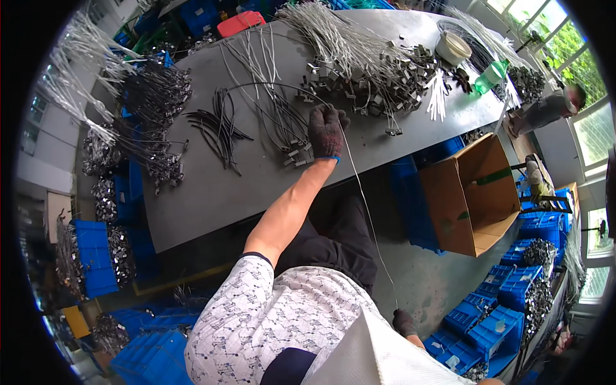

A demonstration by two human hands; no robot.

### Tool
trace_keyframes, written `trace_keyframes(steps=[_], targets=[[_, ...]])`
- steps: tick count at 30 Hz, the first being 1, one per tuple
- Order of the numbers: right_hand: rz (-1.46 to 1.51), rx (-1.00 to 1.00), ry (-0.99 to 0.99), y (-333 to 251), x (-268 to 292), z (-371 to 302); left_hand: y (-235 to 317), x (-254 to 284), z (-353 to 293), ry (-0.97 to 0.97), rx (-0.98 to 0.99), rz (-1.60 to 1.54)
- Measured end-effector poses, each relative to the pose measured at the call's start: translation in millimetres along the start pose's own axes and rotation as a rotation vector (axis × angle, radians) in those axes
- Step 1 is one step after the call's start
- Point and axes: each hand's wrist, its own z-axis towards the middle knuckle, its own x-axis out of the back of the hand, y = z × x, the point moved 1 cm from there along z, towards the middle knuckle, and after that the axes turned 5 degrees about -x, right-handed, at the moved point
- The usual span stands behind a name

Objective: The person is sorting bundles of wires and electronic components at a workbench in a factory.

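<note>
My left hand [328, 133], in a dark knitted glove, is closed over the table's near side around a thin wire cable [363, 192]. A black sleeve or cable [273, 83] arcs leftward from its fingers. From that fist the pale cable runs down to my right hand [404, 323], also gloved, low beside my body. The right fingers appear closed at the cable's end, though they look small. Left of my left hand lie several cables with metal end pieces [296, 153] and a loose bunch of black tubes [221, 131].
The grey metal table [186, 212] carries a large heap of cables with metal ends [372, 80], a white tub [453, 48] and a green bottle [491, 77]. An open cardboard box [449, 199] stands right of the table. Blue crates [494, 330] line the right; another person [545, 112] is farther off.
</note>
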Motion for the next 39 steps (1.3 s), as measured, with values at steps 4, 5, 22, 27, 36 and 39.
trace_keyframes(steps=[4, 5, 22, 27, 36, 39], targets=[[-0.032, 0.045, 0.020, 5, 4, 14, 3, 22, -4, -0.034, 0.024, 0.023], [-0.039, 0.051, 0.022, 3, 7, 14, 4, 31, -4, -0.106, 0.124, 0.165], [0.062, 0.078, 0.241, 10, 13, 5, 9, 79, -4, 0.280, 0.189, -0.321], [0.039, 0.110, 0.268, -12, 28, -4, 19, 75, 14, 0.222, 0.021, -0.230], [0.180, 0.253, 0.363, -36, 57, 12, -39, 113, -38, -0.603, 0.281, 0.734], [0.182, 0.299, 0.373, -40, 73, 16, -33, 112, -54, -0.683, -0.300, 0.784]])
